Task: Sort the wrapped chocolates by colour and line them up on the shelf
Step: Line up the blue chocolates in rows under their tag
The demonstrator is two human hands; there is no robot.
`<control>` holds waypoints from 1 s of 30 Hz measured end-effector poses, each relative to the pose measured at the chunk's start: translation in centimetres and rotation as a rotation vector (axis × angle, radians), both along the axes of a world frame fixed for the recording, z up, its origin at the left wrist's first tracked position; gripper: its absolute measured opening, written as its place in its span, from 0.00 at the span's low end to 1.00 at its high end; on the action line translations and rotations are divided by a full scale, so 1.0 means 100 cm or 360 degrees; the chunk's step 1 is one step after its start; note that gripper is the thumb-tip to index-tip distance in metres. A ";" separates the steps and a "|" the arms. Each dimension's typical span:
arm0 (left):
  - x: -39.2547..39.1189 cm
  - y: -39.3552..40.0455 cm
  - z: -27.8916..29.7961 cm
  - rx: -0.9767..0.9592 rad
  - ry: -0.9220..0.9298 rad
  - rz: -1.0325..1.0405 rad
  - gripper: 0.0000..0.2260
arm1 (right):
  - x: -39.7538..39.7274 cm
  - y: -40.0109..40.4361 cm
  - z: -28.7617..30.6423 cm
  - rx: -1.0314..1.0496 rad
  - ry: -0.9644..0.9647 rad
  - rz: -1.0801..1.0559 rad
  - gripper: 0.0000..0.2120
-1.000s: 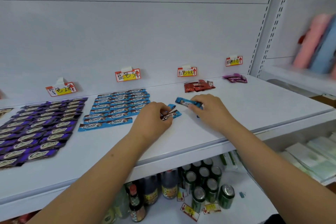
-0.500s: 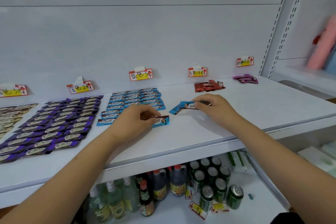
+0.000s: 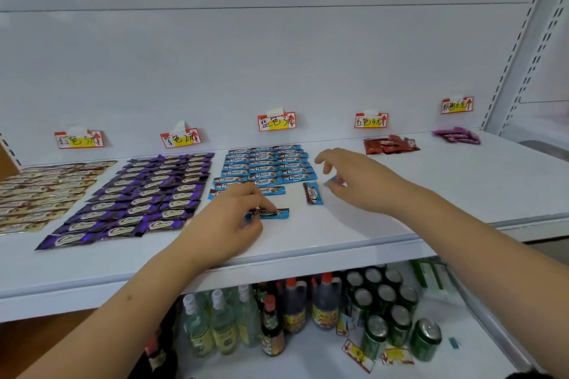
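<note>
Blue wrapped chocolates (image 3: pixel 265 163) lie in neat rows at the back of the white shelf (image 3: pixel 308 251), under a blue price tag (image 3: pixel 276 121). My left hand (image 3: pixel 229 221) pinches one blue chocolate (image 3: pixel 272 213) that lies flat on the shelf in front of those rows. Another blue chocolate (image 3: pixel 312 193) lies loose and turned lengthwise, between my hands. Just right of it, my right hand (image 3: pixel 360 181) hovers with its index finger stretched out. Its thumb and fingers pinch a mostly hidden blue chocolate end (image 3: pixel 331 181).
Purple chocolates (image 3: pixel 147 194) and brown-gold ones (image 3: pixel 40 191) fill rows to the left. A red pile (image 3: pixel 388 144) and a pink pile (image 3: pixel 458 135) sit at the back right. Bottles (image 3: pixel 271 326) and green cans (image 3: pixel 397 323) stand on the lower shelf.
My left hand slid its blue chocolate left and nearer to the rows. My right hand lifted and opened out, and one blue chocolate now lies loose between my hands.
</note>
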State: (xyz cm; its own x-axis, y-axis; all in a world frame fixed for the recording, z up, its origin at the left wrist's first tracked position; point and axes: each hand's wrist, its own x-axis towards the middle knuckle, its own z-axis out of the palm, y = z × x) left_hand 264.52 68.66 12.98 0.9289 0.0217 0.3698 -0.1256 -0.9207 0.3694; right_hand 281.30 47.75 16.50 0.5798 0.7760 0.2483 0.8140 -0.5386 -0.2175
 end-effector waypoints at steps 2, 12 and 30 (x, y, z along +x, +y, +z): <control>0.000 0.002 0.000 0.0016 0.0014 0.0020 0.16 | 0.005 -0.008 -0.007 -0.0092 0.0042 0.0308 0.21; -0.002 0.012 0.002 0.0308 -0.0005 0.0124 0.21 | -0.008 0.019 -0.025 -0.0240 -0.0296 0.0343 0.21; 0.014 0.016 -0.006 0.0363 0.0098 0.0266 0.33 | -0.015 0.020 -0.041 0.0182 -0.0137 0.0024 0.17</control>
State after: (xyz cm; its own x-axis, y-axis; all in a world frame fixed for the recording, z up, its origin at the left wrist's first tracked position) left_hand 265.93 70.29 12.39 0.9403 0.0992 0.3256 0.0512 -0.9869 0.1529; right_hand 279.81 49.72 12.44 0.5412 0.7482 0.3838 0.8400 -0.5021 -0.2055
